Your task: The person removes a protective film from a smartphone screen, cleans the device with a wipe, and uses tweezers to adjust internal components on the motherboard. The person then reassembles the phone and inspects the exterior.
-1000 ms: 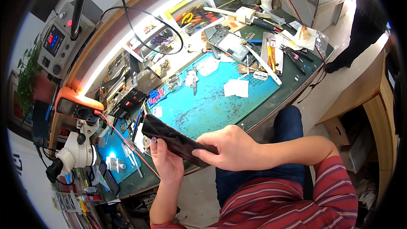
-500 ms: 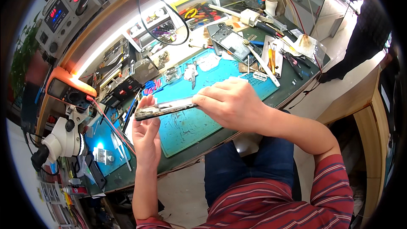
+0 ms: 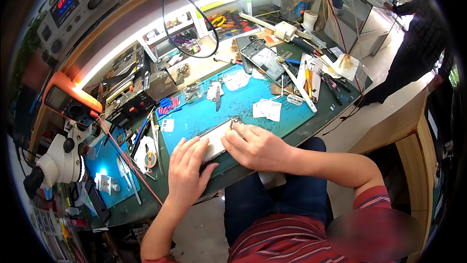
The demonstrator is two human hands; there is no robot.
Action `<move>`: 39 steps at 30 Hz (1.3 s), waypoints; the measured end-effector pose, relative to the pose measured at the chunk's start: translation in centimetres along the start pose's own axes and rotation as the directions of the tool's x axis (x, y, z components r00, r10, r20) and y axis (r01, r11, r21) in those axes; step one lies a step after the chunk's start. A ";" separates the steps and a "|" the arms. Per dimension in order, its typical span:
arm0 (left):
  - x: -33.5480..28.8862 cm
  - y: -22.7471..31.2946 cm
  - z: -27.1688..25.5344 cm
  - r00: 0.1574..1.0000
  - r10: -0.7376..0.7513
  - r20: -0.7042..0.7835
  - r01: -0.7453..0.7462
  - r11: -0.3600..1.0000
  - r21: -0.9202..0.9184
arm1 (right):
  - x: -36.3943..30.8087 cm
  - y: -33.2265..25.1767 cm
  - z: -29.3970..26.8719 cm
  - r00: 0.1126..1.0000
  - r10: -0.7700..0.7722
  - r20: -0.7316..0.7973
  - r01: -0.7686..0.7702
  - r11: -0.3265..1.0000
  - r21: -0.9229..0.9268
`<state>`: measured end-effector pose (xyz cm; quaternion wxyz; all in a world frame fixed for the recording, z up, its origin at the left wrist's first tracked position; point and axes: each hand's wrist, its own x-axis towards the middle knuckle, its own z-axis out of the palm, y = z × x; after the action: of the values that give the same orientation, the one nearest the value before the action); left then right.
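Note:
An opened phone (image 3: 215, 141) with a pale, flat inside and a dark edge lies slantwise on the blue mat (image 3: 287, 117), close to the bench's front edge. My left hand (image 3: 187, 169) covers its left end, the fingers along the far side and the thumb near the front edge, gripping it. At the phone's right end, my right hand (image 3: 253, 147) has thumb and fingers pinched together over small metallic parts. What sits in that pinch is too small and too hidden to name.
White paper pieces (image 3: 266, 109) and a razor blade (image 3: 295, 99) lie beyond the right hand. A phone frame (image 3: 266, 58), a brush (image 3: 299, 84) and pliers (image 3: 331, 88) are farther right. An orange multimeter (image 3: 73, 100) and white microscope (image 3: 61, 158) stand left. Another person (image 3: 418, 44) stands at the far right.
The phone has come down from above the mat and now lies on it. My left hand has turned palm-down over its left end; my right hand has moved to a pinch at its right end.

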<state>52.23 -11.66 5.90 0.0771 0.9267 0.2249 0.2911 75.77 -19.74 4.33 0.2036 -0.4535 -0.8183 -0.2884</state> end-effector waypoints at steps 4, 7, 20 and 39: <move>0.2 0.1 0.2 0.998 0.045 0.042 -0.047 0.998 0.046 | 0.2 -0.7 -0.1 0.999 0.034 0.019 -0.035 0.999 0.033; 0.9 0.5 0.1 0.994 0.085 0.069 -0.091 0.993 0.079 | 0.0 -0.8 -0.2 0.998 0.053 0.028 -0.054 0.998 0.039; 3.2 1.1 -0.8 0.962 0.072 0.264 -0.058 0.996 -0.060 | 0.2 -1.2 -1.9 0.969 0.094 0.229 -0.121 0.987 0.109; 4.0 1.9 1.1 0.971 0.063 0.231 -0.086 0.992 0.088 | -2.9 4.6 -0.8 0.987 0.087 0.136 -0.143 0.862 0.486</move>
<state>56.51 -11.48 7.53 0.0460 0.9644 0.1936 0.1740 81.27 -20.16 4.51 0.2845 -0.4496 -0.8461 -0.0316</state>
